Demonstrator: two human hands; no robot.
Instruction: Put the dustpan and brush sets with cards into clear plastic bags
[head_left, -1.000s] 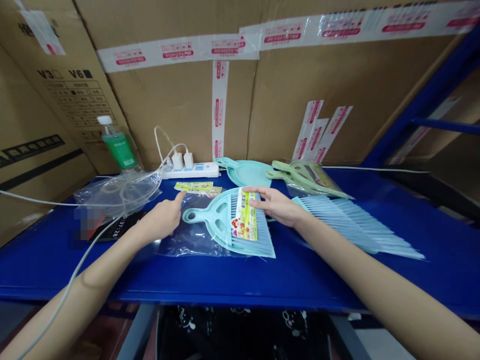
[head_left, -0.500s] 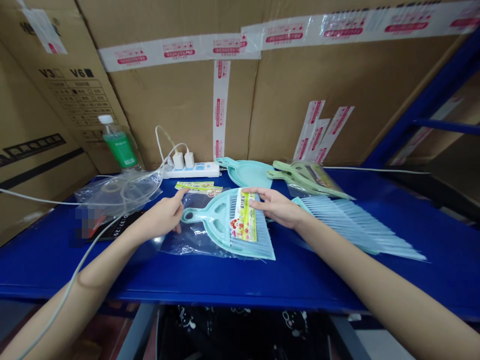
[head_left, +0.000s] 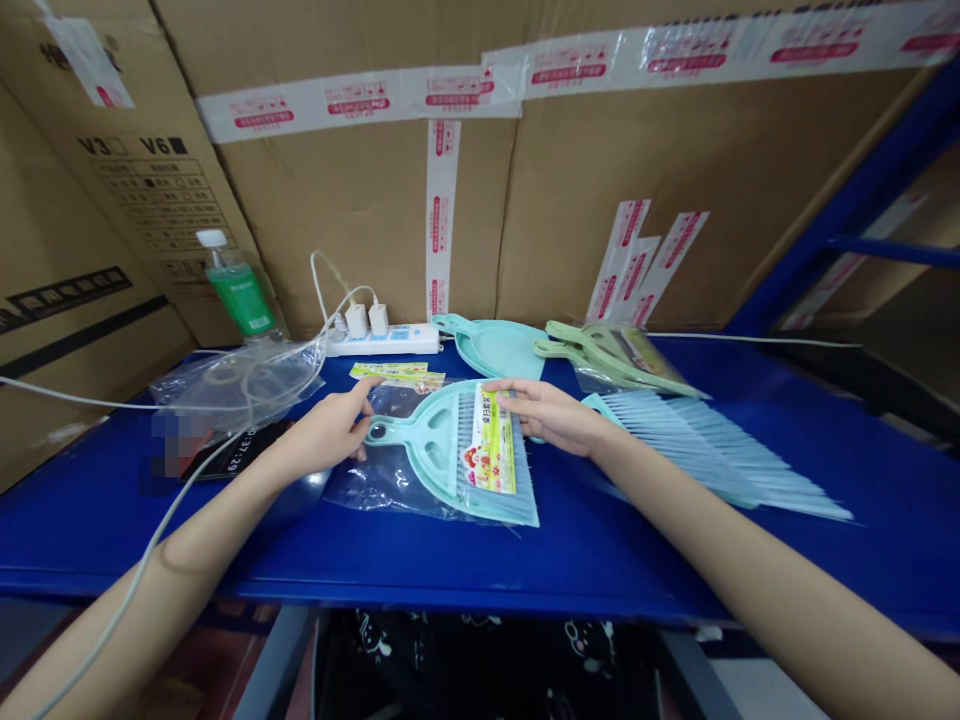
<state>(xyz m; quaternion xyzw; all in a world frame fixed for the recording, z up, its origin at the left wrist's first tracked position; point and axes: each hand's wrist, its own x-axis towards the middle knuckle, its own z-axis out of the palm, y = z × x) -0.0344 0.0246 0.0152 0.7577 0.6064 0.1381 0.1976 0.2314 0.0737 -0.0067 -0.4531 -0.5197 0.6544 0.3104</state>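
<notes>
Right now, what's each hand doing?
Left hand: at the handle end of the mint-green dustpan; grip unclear.
Right hand: open, lying on the dustpan's upper edge.

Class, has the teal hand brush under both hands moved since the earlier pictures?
Yes: against the power strip, its bristle end has swung left and toward the table's front edge.

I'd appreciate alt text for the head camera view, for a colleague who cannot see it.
A left hand and right hand rest on a mint-green plastic dustpan and brush set on a clear plastic bag, on a blue shelf.
</notes>
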